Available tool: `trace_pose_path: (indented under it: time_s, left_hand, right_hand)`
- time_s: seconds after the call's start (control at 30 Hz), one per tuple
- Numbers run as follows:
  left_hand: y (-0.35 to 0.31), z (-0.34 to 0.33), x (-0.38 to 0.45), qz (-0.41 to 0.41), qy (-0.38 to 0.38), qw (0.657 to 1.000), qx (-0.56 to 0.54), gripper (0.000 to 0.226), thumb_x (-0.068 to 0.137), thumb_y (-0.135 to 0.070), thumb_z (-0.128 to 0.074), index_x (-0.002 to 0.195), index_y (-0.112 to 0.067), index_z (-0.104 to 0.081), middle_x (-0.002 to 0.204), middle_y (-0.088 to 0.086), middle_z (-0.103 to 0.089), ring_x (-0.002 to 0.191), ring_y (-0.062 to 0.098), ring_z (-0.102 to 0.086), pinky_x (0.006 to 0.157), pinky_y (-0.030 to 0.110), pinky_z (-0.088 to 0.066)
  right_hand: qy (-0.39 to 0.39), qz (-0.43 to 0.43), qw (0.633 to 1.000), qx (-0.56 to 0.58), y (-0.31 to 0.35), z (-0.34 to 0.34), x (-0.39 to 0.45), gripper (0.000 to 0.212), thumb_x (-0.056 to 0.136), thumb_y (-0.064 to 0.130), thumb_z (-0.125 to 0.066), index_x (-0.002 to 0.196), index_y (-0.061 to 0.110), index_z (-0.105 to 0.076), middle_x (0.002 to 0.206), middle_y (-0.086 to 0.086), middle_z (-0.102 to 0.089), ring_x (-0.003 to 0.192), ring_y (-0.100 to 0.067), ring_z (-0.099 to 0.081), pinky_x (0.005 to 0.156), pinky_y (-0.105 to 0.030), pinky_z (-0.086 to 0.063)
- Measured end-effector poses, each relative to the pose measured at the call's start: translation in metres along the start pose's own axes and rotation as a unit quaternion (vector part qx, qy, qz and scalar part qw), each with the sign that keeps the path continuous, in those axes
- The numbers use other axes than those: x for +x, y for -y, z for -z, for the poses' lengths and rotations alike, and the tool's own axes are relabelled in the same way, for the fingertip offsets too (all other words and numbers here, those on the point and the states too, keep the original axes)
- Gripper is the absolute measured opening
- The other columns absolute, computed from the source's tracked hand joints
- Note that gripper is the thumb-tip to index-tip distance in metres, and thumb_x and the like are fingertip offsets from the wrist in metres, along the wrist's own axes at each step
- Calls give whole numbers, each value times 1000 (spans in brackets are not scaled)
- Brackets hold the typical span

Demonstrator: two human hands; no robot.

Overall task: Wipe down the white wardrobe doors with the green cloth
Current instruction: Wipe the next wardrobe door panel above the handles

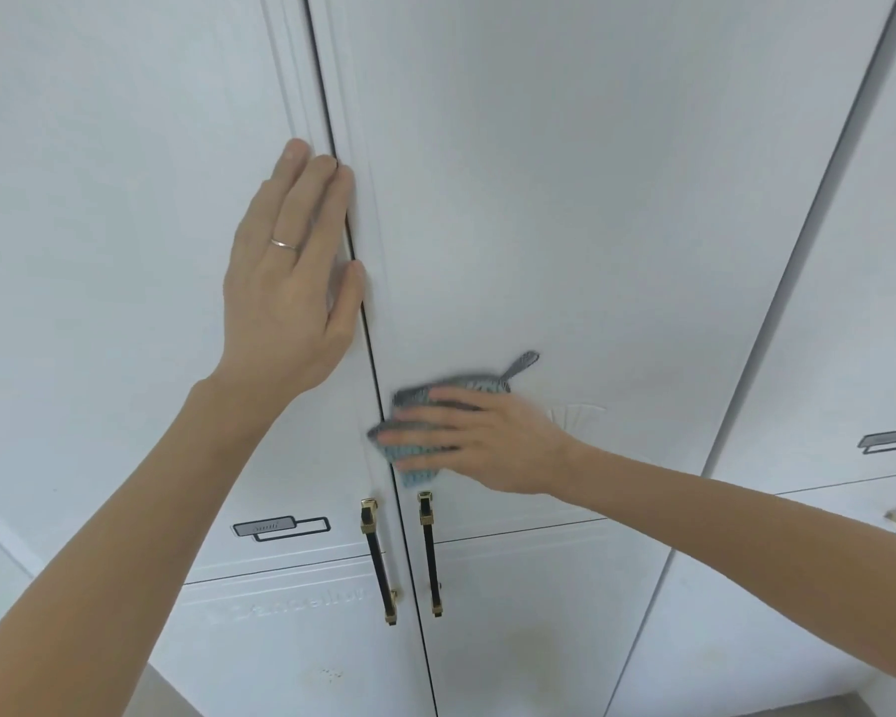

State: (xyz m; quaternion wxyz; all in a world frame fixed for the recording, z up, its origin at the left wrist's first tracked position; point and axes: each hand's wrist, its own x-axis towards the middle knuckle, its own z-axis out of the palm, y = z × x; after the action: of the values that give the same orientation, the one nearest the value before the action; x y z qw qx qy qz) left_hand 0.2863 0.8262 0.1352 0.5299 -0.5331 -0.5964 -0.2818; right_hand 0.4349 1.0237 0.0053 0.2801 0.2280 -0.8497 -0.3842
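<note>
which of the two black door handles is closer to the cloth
The right handle, on the door being wiped: its top sits just below the green cloth under the right hand. The left handle lies across the door gap.

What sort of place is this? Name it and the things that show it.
Probably a bedroom or dressing area at home: tall white wardrobe doors with black-and-gold handles, and a right hand pressing a green cloth on one.

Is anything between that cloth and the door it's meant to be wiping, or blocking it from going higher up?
Nothing visible. The right hand presses the green cloth flat on the middle door, just above the two black handles. The panel above it is bare. The left hand rests flat over the seam, up and left of the cloth.
</note>
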Motion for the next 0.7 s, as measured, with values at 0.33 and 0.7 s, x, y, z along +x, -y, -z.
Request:
trace_pose_path:
  time_s: [0.33, 0.7]
  left_hand:
    - [0, 8, 3, 1, 9, 1000, 3, 47, 103, -3, -53, 149, 6, -50, 157, 21, -46, 152, 39, -36, 124, 47, -32]
    - [0, 18, 20, 32, -3, 999, -14, 41, 104, -6, -50, 144, 2, -57, 149, 17, -56, 145, 37, -45, 119, 52, -36]
  right_hand:
    - [-56, -131, 989, 33, 15, 1, 6, 60, 101, 13, -50, 157, 32, -39, 168, 5, -25, 156, -21, -20, 128, -44, -15]
    - [-214, -338, 916, 25, -69, 76, 85, 45, 106, 31, -50, 151, 29, -50, 162, 1, -38, 153, -24, -30, 124, -50, -24]
